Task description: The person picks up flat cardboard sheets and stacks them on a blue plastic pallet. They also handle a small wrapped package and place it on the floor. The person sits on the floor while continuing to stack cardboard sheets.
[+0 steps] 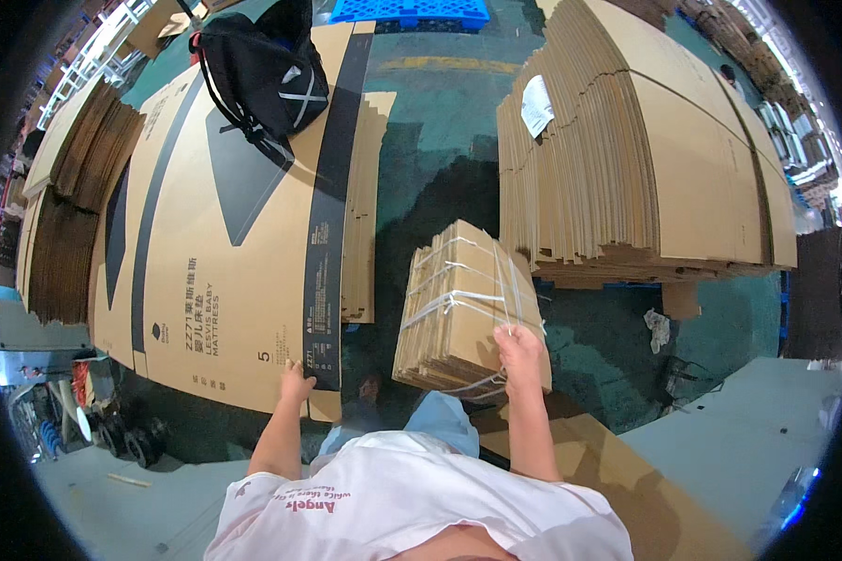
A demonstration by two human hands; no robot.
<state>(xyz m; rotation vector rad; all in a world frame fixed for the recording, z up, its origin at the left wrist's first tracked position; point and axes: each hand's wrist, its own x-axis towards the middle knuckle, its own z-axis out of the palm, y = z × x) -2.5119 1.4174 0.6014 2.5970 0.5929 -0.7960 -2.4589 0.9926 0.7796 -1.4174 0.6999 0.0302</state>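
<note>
The bundle (440, 341) of flat cartons is between the printed stack (243, 299) and the tall stack (580, 168); whether it touches the floor (430, 112), I cannot tell. The right hand (519, 351) has its fingers clenched on the straps (454, 297); the left hand's (296, 383) rest released on the printed stack. Better to pull evenly, bundle close. The bag's (267, 70) contents are hidden
</note>
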